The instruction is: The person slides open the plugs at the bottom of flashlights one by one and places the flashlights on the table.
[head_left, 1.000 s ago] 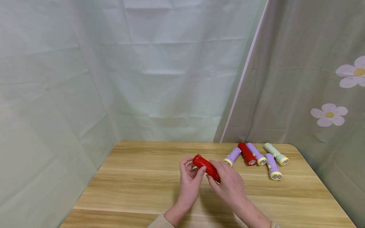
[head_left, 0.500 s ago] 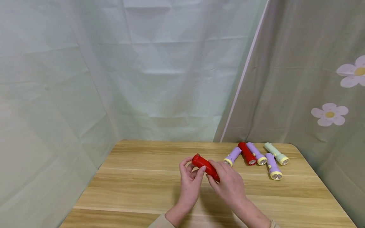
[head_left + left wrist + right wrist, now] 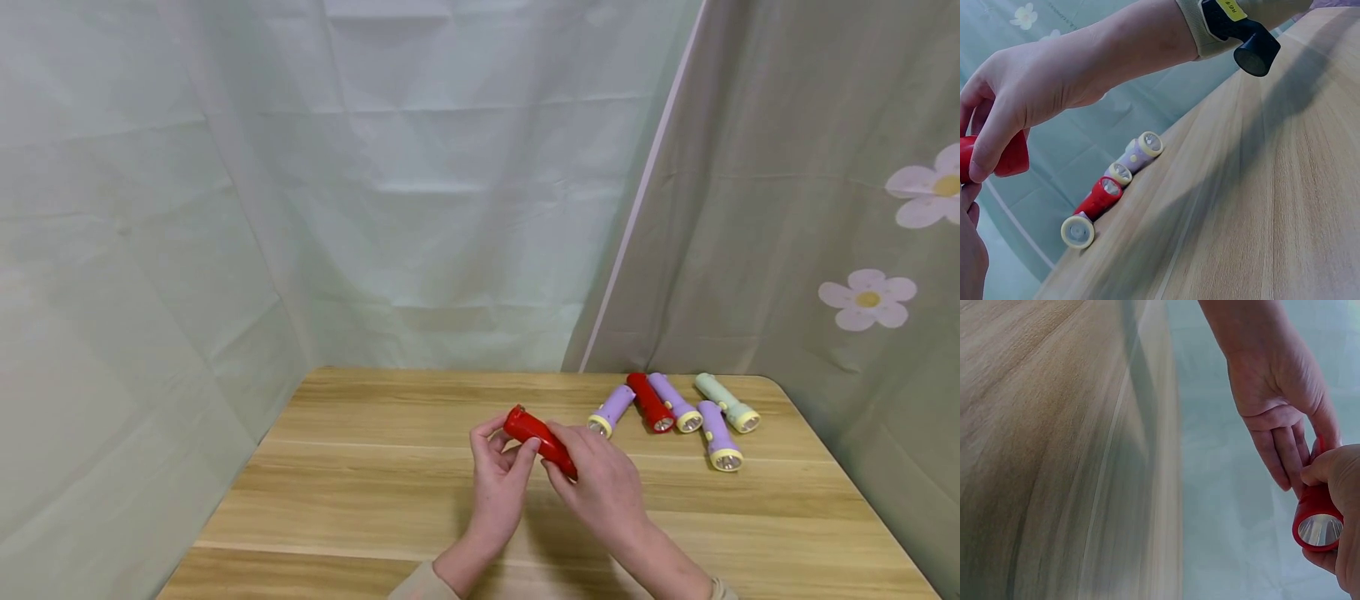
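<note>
A red flashlight (image 3: 531, 429) is held above the wooden table, its tail end angled up and to the left in the head view. My left hand (image 3: 497, 483) pinches the tail half, thumb on the near side and fingers behind. Around the head end, my right hand (image 3: 606, 482) grips and covers much of it. In the right wrist view the lens end of the red flashlight (image 3: 1318, 529) shows a silver reflector under the right hand (image 3: 1349, 487). There, the left hand (image 3: 1282, 403) reaches in from above with its other fingers extended.
Several flashlights lie at the table's back right: a purple one (image 3: 615, 406), a red one (image 3: 648, 402), another purple one (image 3: 671, 400), a third purple one (image 3: 717, 433) and a pale green one (image 3: 726, 402). Curtains (image 3: 450, 208) hang behind the wooden table (image 3: 360, 492).
</note>
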Motion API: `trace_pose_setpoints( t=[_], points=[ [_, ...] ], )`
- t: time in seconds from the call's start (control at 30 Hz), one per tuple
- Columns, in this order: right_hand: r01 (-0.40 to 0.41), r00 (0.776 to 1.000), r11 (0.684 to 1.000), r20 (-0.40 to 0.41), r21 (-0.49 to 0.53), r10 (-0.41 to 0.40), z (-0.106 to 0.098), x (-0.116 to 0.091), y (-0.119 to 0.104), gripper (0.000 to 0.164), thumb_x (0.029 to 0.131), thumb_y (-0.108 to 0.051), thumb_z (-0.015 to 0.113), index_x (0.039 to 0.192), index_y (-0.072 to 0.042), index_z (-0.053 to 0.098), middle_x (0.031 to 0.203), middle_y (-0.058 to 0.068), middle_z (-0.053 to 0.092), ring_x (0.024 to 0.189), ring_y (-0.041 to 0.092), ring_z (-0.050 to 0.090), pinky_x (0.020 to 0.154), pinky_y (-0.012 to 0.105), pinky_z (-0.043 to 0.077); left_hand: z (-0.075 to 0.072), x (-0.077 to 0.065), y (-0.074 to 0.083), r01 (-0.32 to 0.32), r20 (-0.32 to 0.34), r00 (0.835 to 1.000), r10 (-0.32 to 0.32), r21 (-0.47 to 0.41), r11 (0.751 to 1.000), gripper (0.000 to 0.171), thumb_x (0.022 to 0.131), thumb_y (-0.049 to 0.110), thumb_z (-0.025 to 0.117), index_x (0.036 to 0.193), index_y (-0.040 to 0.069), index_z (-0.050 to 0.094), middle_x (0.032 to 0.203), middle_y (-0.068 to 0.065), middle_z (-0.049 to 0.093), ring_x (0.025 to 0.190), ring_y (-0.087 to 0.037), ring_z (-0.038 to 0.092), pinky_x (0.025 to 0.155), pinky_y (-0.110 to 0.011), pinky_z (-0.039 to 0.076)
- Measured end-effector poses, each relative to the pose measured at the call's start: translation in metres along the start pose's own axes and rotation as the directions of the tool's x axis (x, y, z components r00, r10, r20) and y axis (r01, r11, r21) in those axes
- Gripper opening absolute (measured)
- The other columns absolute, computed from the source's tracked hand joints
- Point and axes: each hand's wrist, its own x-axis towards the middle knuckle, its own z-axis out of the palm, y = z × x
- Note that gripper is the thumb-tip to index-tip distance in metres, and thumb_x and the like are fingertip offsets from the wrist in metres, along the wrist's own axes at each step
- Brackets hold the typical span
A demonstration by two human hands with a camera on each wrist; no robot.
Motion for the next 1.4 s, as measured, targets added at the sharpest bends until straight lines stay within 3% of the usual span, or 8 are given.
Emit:
trace_pose_setpoints(
  t=[0.47,0.97,1.4],
  points=[
    [0.069,0.997,0.998,-0.024,-0.003,-0.069,-0.0010,-0.0018,0.0002,0.061,0.070,-0.015,0.095,0.125,-0.011,0.071,0.104,0.000,0.072,0.088,0.016,0.068,0.068,0.035,0.059,-0.0021,-0.0013,-0.0008,-0.026,-0.002,1.000,0.026,-0.046,0.999,0.052,0.097,0.001,0.068,0.135,0.001,0.032,0.131,-0.021,0.057,0.100,-0.034,0.069,0.085,-0.031,0.058],
    [0.067,0.998,0.998,-0.009,-0.019,-0.067,-0.0019,-0.0053,-0.0010,0.062,0.069,-0.016,0.096,0.125,-0.009,0.072,0.103,-0.001,0.072,0.087,0.016,0.068,0.067,0.035,0.059,-0.0053,-0.0030,-0.0018,-0.008,0.025,1.000,0.009,-0.046,0.999,0.051,0.097,0.003,0.068,0.133,0.003,0.032,0.131,-0.020,0.057,0.101,-0.036,0.069,0.089,-0.039,0.058],
    [0.056,0.998,0.998,0.010,-0.016,-0.056,-0.0013,-0.0064,-0.0013,0.063,0.068,-0.016,0.097,0.125,-0.010,0.072,0.103,-0.002,0.072,0.086,0.014,0.068,0.068,0.034,0.060,-0.0070,-0.0037,-0.0026,-0.011,0.041,0.999,0.012,-0.038,0.999,0.050,0.098,0.003,0.067,0.134,0.003,0.032,0.137,-0.021,0.053,0.103,-0.033,0.068,0.088,-0.031,0.057]
  ],
)
